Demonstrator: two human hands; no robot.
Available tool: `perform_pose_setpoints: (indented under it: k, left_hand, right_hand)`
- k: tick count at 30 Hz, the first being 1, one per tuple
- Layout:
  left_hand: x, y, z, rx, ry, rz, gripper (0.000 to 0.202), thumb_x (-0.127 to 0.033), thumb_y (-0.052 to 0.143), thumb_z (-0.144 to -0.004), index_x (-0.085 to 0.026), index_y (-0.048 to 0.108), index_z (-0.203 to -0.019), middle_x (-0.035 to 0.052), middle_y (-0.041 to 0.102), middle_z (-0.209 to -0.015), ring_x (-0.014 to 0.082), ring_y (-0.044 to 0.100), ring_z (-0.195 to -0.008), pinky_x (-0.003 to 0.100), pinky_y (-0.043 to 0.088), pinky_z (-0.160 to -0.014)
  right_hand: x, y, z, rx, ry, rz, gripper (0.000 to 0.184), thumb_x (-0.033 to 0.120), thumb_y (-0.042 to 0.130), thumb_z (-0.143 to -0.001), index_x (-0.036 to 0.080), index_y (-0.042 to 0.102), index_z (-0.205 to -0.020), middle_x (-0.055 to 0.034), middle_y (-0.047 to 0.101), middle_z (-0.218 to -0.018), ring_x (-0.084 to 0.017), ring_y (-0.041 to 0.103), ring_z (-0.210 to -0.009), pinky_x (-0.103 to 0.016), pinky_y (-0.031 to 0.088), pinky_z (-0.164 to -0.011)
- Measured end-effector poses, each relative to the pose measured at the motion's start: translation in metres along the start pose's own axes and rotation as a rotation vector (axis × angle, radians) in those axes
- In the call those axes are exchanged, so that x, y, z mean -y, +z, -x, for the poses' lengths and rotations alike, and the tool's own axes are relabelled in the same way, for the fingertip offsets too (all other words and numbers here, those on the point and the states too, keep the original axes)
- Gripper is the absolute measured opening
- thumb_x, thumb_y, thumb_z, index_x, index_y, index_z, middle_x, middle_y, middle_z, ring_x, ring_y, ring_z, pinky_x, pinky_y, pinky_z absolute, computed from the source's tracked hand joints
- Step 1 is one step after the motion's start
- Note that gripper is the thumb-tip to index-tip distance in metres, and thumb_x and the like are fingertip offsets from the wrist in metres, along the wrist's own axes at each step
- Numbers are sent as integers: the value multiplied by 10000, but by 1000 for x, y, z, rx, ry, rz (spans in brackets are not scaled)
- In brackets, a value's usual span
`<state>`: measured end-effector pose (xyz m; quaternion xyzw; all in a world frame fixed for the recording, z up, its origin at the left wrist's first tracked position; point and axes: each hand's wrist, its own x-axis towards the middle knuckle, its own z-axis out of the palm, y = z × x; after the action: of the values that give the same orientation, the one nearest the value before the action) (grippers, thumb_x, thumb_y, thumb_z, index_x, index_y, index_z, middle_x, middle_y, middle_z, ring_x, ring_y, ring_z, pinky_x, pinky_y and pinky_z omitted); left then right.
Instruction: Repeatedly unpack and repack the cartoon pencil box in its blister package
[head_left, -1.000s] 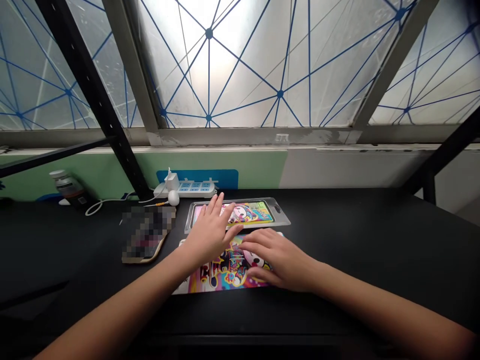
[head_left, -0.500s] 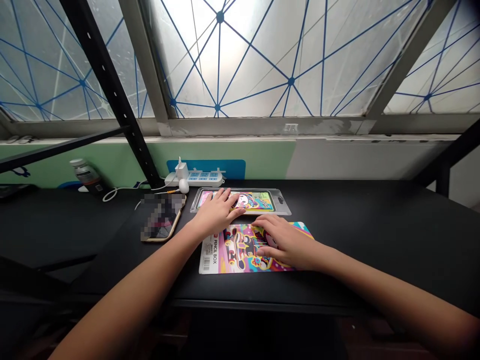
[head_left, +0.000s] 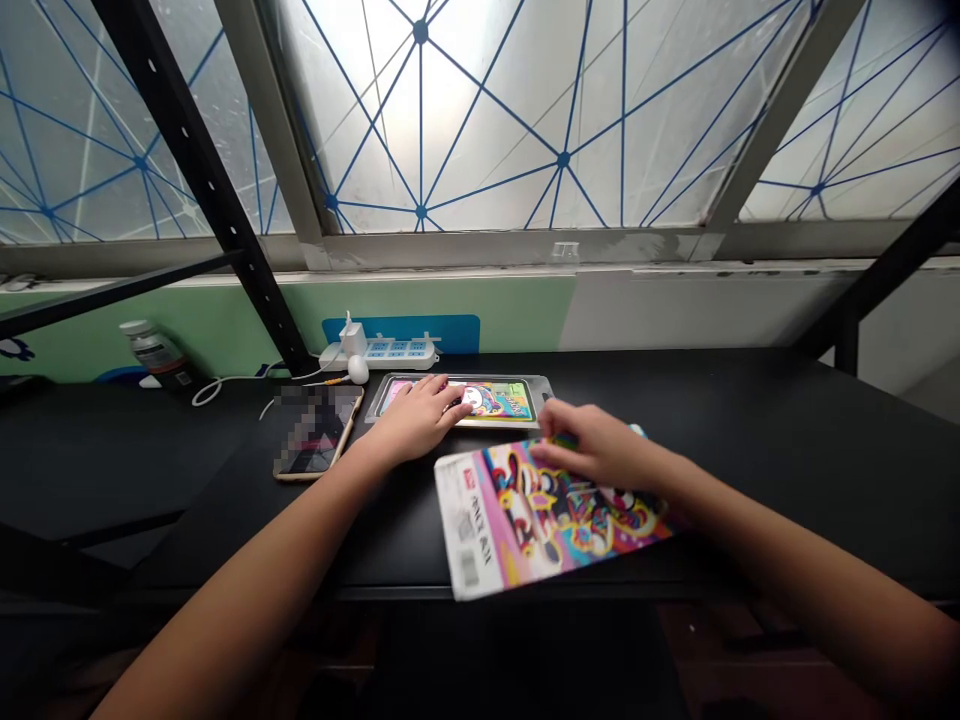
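My left grip [head_left: 412,420] is open, lying flat, palm down, on a plastic-wrapped card [head_left: 499,401], holding nothing. My right grip [head_left: 600,447] is closed on the far edge of a pencil box [head_left: 540,520], and the box hangs tilted below that grip, over the desk [head_left: 787,480]. A phone [head_left: 315,430] sits just left of the left grip

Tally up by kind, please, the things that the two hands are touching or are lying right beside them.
Pencil box, in the right hand: 1
Clear plastic pack, under the left hand: 1
Phone, beside the left hand: 1
Total: 3
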<state>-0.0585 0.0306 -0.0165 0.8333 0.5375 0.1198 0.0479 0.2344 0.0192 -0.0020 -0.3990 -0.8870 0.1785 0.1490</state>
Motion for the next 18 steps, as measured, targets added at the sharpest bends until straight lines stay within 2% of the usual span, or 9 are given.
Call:
perform_pose_setpoints:
  k: [1,3,6,9,11,14,18]
  left_hand:
    - [0,-1,1,-4,2,7,561,-563,303,-1053,-245,549,-1444,140,434,-1602,338,350,-1503,539,308,-1189]
    - [1,-2,3,-12,5,18,553,-564,338,-1044,-231,567,-1422,152,430,-1600,348,362,-1494,545,316,-1182]
    - [0,-2,3,-22,8,22,547,-578,358,-1036,-226,590,-1386,169,415,-1606,355,347,-1500,573,325,-1163]
    - [-1,-2,2,-26,15,14,522,-565,373,-1037,-235,588,-1379,181,432,-1593,338,338,-1508,591,318,-1155]
    - [-1,-2,2,-28,19,11,513,-554,383,-1037,-237,580,-1389,181,441,-1588,337,349,-1503,597,312,-1156]
    - [-1,-1,3,-32,18,9,515,-548,385,-1038,-235,574,-1400,176,435,-1595,354,366,-1492,610,300,-1158]
    - [-1,1,3,-33,16,-2,546,-554,363,-1044,-219,547,-1434,181,418,-1606,372,354,-1495,622,286,-1160]
  right_hand:
    - [-14,-10,-2,-14,63,-25,397,641,560,-907,249,504,-878,7,604,-754,-174,512,-655,-307,369,-616]
    - [-47,-27,-5,64,201,-66,465,711,537,-885,246,535,-851,5,615,-759,-179,524,-676,-306,381,-618]
    - [-94,-45,-10,160,305,-77,585,796,523,-832,231,536,-679,5,569,-635,-174,502,-598,-314,374,-570]
    - [-120,-53,-16,182,381,-85,614,831,544,-784,229,576,-673,0,581,-621,-175,509,-573,-314,366,-541]
    - [-125,-55,-23,175,409,-88,597,822,577,-764,229,644,-747,-19,644,-691,-195,561,-623,-316,393,-556]
    - [-117,-55,-38,159,399,-100,577,787,605,-766,236,712,-902,-50,737,-910,-240,647,-812,-329,470,-678]
    - [-97,-42,-60,115,366,-111,597,765,541,-830,239,701,-1064,-72,740,-1102,-262,653,-958,-341,484,-787]
